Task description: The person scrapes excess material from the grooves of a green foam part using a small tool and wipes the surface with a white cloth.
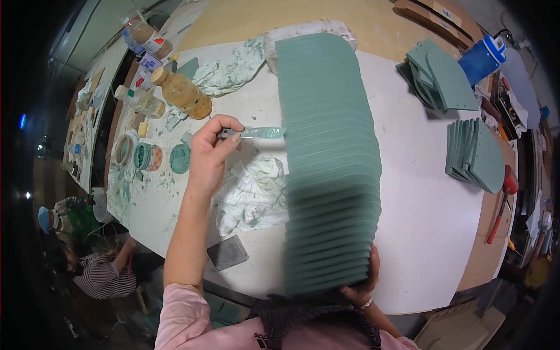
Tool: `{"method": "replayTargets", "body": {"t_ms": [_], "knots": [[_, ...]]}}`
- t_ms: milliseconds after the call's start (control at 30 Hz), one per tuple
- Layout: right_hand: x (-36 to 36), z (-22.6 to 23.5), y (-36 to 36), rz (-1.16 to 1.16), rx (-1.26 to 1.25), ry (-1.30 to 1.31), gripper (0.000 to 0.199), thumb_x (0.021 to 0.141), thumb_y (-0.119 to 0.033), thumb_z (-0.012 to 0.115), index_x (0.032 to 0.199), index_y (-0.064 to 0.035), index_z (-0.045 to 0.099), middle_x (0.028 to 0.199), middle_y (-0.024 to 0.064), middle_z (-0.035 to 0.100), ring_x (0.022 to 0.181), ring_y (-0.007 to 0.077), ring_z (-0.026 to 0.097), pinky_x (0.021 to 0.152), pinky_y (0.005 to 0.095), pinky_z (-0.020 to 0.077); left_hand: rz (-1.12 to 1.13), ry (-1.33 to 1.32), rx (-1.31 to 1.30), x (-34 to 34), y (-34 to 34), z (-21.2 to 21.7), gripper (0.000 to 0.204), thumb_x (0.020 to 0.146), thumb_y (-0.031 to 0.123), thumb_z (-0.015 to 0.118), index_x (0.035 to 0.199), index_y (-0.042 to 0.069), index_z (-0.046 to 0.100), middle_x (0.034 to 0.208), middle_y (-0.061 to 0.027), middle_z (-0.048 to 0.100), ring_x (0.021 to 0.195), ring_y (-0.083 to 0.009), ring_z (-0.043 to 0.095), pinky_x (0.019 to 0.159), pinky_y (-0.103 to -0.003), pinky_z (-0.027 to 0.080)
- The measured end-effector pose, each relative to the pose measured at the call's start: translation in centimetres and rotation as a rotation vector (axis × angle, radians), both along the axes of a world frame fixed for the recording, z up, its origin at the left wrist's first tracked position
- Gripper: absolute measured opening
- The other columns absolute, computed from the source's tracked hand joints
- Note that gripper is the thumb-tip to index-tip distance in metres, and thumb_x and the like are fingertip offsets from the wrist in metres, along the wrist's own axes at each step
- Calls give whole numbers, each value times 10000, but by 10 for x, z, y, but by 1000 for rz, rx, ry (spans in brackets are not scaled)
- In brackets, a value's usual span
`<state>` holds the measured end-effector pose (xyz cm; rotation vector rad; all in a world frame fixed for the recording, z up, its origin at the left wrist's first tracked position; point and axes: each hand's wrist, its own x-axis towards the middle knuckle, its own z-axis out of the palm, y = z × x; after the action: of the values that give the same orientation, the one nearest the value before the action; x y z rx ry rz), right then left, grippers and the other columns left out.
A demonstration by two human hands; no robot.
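Note:
My left hand [212, 153] is closed in a pinch on a narrow flat putty knife [261, 133], its blade smeared with green paste. The blade's tip reaches the left edge of a long row of green rounded panels [329, 128], packed face to face and running away from me. Around the near right corner of this row my right hand [366, 277] is wrapped, partly hidden by the panels. Below the knife lies a crumpled white cloth [254, 189] with green stains. A small grey rectangular plate [228, 253] rests by the table's near edge.
Left on the white table [426, 233] stand a jar of brown liquid [182, 93], a clear bottle [140, 102] and an open tub of green paste [147, 156]. More green panels [475, 154], a blue jug [482, 60] and a red-headed mallet [510, 181] are at right. Another person [105, 274] sits at lower left.

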<state>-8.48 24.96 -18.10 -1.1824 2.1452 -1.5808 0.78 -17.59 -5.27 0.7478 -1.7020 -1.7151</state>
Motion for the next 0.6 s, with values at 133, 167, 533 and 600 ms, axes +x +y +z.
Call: {"method": "replayTargets", "body": {"t_ms": [133,167,533,600], "knots": [[-1,-2,4,-4,13,-9,1114,732,-625,802,1538,-33,311,1511,334,375,1377,485,422,1112,579,370,21,-104,-175,-23,1,14,127,913,17,580,1035,24,616,929,16,582,783,-64,504,741,-219,428],[0,-2,4,-7,20,-6,1116,730,-640,797,1537,-39,314,1513,335,371,1379,486,419,1111,581,371,33,-138,-250,-26,2,19,128,906,16,569,1029,21,605,929,17,576,776,-73,489,735,-226,422],[1,-5,4,-6,18,11,1137,717,-701,772,1539,-61,317,1509,348,365,1379,496,415,1105,590,376,-117,-362,-747,-42,-22,37,108,899,2,551,1001,-12,584,885,-42,563,768,-133,486,715,-264,414],[1,-5,4,-1,22,7,1143,715,-711,766,1542,-65,313,1509,349,363,1379,496,414,1104,590,377,-94,-352,-777,-43,-24,39,106,876,-26,554,977,-13,585,860,-78,578,731,-172,518,688,-291,439]]}}
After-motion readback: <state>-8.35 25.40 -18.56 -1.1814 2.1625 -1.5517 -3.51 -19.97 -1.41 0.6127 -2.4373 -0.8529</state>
